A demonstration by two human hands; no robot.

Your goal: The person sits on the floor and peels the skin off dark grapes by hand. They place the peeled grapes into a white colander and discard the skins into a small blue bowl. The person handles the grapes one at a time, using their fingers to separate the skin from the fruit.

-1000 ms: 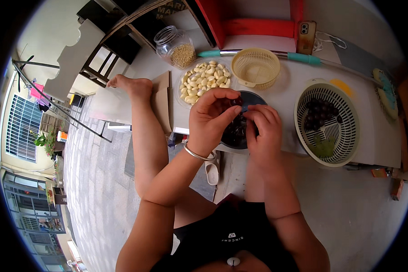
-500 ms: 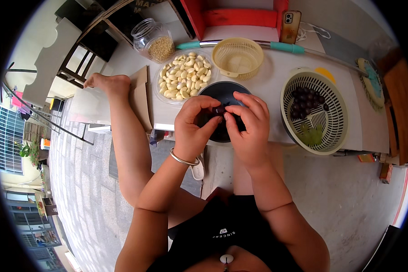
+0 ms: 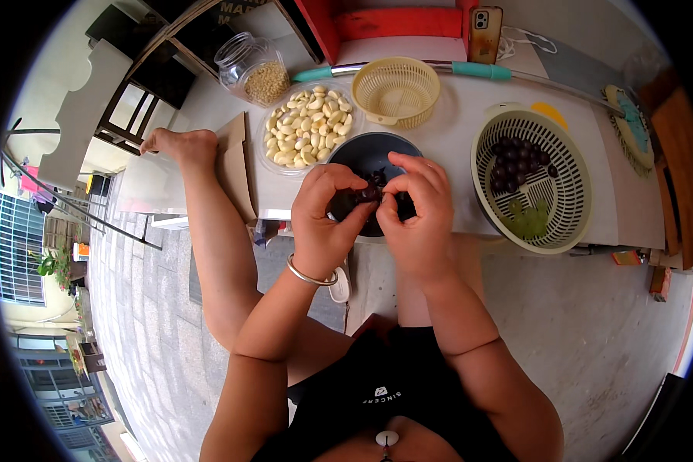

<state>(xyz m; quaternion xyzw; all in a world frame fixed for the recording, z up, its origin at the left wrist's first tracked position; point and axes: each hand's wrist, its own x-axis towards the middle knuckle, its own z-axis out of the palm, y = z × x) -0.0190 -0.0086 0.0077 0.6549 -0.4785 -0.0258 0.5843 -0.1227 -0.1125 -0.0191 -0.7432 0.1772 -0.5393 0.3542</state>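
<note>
My left hand (image 3: pixel 322 219) pinches a dark grape (image 3: pixel 367 195) over the grey bowl (image 3: pixel 363 146). My right hand (image 3: pixel 422 209) meets it, fingertips nearly together; I cannot tell its grip. Excess pressure could eject the grape.

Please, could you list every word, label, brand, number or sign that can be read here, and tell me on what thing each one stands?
I do not copy out wording or brands; here is where print stands.
Black garment: a white line of lettering and a small emblem.
Dark panel, upper left: pale lettering, partly cut off.
Small orange packet, right: any print is too small to read.
</note>
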